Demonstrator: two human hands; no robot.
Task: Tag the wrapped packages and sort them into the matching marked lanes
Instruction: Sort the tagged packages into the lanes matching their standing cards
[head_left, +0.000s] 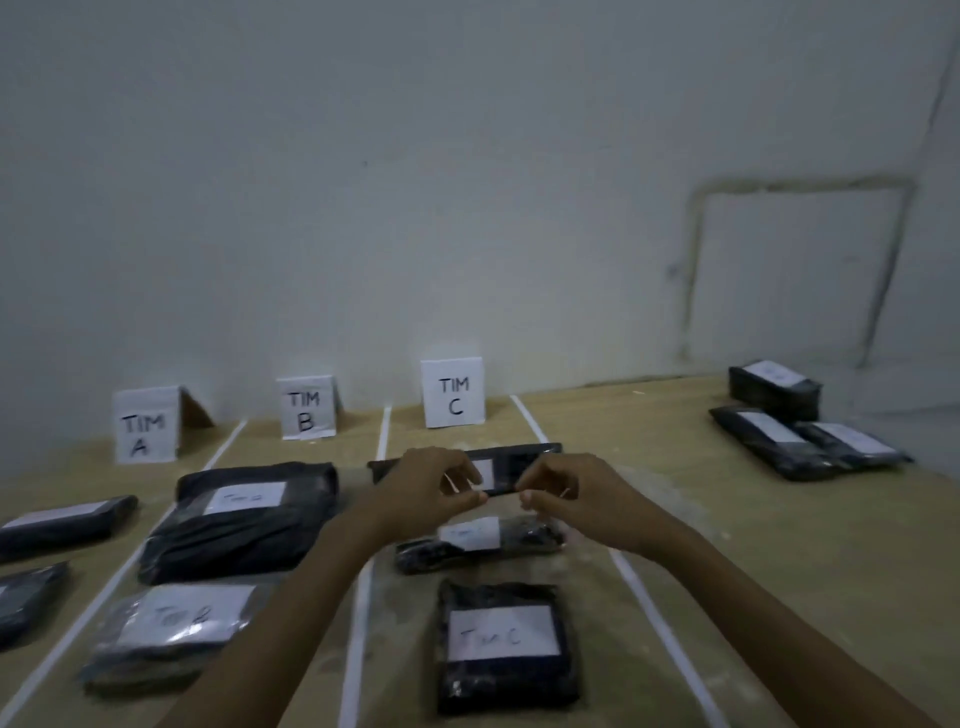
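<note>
1. Overhead, from the head view, white tape lines (357, 649) split the wooden table (675, 509) into lanes, each headed by a standing card beyond the hands: TIM A sign (148, 426), TIM B sign (306, 408), TIM C sign (453, 395).
2. Lane C, directly under the hands, holds three black wrapped packages: the far package (519, 460) just behind the fingers and partly hidden by them, the middle package (470, 535) just below the hands, and the near package (504, 644), closer to the person, whose white label reads "Tim C".
3. Lane B, left of the left hand, holds a large package (244, 519) and a shiny package (166, 634), both labelled.
4. Lane A, farther left, holds two dark packages (62, 525).
5. Well off to the right of the right hand, outside the lanes, lies a pile of labelled packages (774, 441).
6. Left hand (426, 493) and right hand (566, 499) hover close together over lane C, fingers curled, thumb and forefinger tips pressed together and pointing at each other across a small gap. Whether anything thin is pinched between them cannot be told.
</note>
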